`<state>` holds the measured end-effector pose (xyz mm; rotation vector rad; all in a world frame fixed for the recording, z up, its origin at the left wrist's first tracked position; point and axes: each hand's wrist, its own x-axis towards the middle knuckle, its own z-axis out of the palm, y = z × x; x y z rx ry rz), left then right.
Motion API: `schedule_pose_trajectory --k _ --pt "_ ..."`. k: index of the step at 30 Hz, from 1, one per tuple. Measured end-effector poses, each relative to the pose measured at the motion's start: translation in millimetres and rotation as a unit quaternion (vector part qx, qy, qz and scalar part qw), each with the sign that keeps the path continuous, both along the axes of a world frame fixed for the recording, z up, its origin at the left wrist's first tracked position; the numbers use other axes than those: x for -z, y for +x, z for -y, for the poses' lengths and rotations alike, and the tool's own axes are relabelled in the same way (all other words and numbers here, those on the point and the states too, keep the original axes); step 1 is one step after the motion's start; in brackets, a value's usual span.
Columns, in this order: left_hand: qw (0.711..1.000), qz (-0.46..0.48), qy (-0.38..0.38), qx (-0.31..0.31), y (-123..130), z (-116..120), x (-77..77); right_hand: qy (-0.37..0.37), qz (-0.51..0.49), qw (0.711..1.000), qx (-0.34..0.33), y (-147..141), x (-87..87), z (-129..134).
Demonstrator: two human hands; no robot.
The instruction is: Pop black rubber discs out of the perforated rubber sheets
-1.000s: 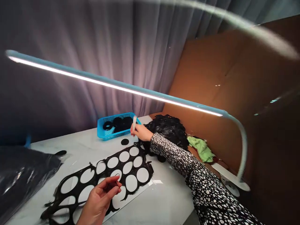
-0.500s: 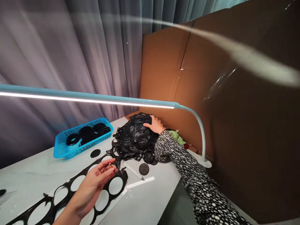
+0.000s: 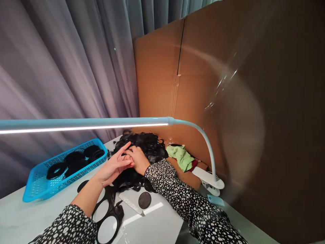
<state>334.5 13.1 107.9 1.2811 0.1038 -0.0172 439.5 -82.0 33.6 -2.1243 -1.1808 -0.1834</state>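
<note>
My left hand (image 3: 115, 166) is over the near side of a heap of black, curly strips of thin sheet (image 3: 149, 144). Its index finger and thumb are stretched apart; a thin dark loop shows by its fingers. Close against it, my right hand (image 3: 139, 160) reaches into the heap with bent fingers. Its fingertips are hidden behind the left hand, and I cannot make out what they hold. Below lies a black sheet with round cut-outs (image 3: 118, 212). A loose black disc (image 3: 144, 200) rests to its right, and another (image 3: 82, 185) is partly behind my left forearm.
A blue plastic basket (image 3: 35, 183) with black rings and discs stands at left. A lamp bar (image 3: 83, 124) crosses above the hands, its clamp (image 3: 212, 183) at right. A green cloth (image 3: 181, 156) lies by the cardboard wall (image 3: 157, 84). A white strip (image 3: 130, 203) lies on the table.
My right hand has moved left and down from the heap's far right side. My left hand has risen from above the cut-out sheet to meet it. The view has shifted to the right.
</note>
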Motion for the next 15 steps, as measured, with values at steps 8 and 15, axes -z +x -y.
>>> schedule_pose_trajectory --k 8,15 --pt "0.988 -0.122 -0.097 -0.015 73 -34 9.4 -0.044 -0.092 0.953 -0.285 28 -40.3 38" --pt "0.977 -0.183 -0.090 -0.055 65 -43 39.0 -0.014 -0.178 0.971 0.157 105 -46.1 92"
